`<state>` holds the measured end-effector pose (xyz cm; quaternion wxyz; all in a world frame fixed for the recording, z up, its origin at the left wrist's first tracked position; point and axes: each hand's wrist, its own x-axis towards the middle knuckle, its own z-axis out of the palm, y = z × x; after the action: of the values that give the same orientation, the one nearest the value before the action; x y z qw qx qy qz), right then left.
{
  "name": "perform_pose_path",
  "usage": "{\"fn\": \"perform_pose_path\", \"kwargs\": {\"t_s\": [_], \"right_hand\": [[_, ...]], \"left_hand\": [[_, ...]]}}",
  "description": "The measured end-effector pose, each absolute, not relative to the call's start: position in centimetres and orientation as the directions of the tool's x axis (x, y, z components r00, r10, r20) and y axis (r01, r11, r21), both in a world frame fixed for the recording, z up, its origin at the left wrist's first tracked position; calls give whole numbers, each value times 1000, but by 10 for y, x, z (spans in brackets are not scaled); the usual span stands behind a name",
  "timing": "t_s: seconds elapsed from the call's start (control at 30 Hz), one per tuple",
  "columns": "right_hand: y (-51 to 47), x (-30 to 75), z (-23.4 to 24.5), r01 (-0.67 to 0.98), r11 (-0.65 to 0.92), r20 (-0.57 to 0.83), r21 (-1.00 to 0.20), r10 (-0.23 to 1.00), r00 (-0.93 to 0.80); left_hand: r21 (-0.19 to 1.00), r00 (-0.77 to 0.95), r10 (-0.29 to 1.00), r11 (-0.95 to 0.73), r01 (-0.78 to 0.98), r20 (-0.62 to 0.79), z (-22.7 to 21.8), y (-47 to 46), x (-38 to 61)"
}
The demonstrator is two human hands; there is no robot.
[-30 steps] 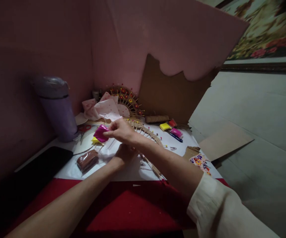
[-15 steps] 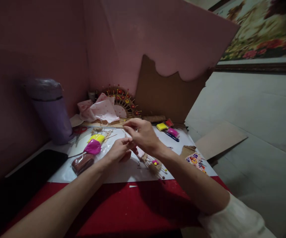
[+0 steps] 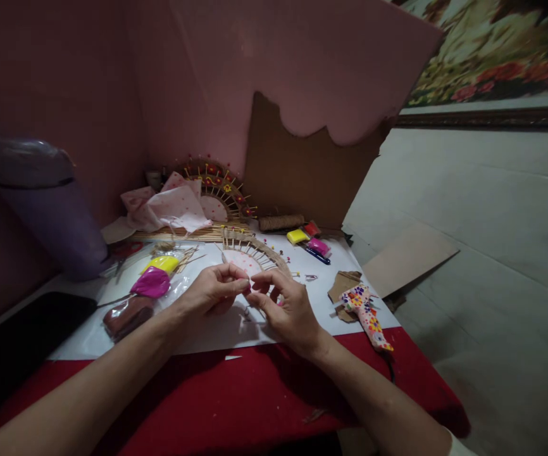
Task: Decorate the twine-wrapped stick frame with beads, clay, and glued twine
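White sheet [image 3: 236,330] covers a red table [image 3: 255,399]; left hand [image 3: 210,294] and right hand [image 3: 289,311] both pinch a bit [image 3: 248,289] mid-sheet, with clay [image 3: 150,283] to the left and a glue gun [image 3: 366,316] at the right edge.

Table [image 3: 255,392] under a red cloth, bearing a white sheet [image 3: 217,332]. On the sheet: brown [image 3: 126,316], magenta [image 3: 150,282] and yellow [image 3: 162,263] packs at left; stick fan [image 3: 255,253] in the middle; twine spool [image 3: 281,221] and pen [image 3: 316,254] behind; cardboard scrap [image 3: 343,285] and flowered glue gun [image 3: 366,310] at right. Left of the sheet: black slab [image 3: 18,335], purple flask [image 3: 50,215].
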<state>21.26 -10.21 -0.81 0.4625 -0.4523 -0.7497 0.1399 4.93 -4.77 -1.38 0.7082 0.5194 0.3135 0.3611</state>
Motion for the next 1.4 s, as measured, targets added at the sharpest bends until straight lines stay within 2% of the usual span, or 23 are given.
{"fn": "perform_pose_path", "kwargs": {"t_s": [0.4,0.57,0.7,0.87,1.03,1.2,1.4], "right_hand": [[-107,216,-12,642,578,619,-503,760,-200],[-107,217,-14,658,578,594,-482,768,-239],[-106,218,-14,667,587,564,-459,773,-291],[-107,218,-12,656,564,572,-502,785,-238],[-105,222,-11,594,567,589,-570,786,-185],[-104,223,-17,583,577,612,-572,773,-165],[-106,221,-20,595,518,593,-615,801,-84]], "left_hand": [[972,565,822,185,-141,-75,-18,-50,53],[990,560,826,124,-69,-65,-18,-50,53],[988,570,816,148,-53,-92,-15,-51,53],[987,519,847,154,-36,-113,-9,-54,53],[986,543,834,155,-67,-94,-8,-52,51],[981,558,825,174,-87,-97,-10,-53,51],[980,572,818,156,-123,-59,-11,-53,51]]}}
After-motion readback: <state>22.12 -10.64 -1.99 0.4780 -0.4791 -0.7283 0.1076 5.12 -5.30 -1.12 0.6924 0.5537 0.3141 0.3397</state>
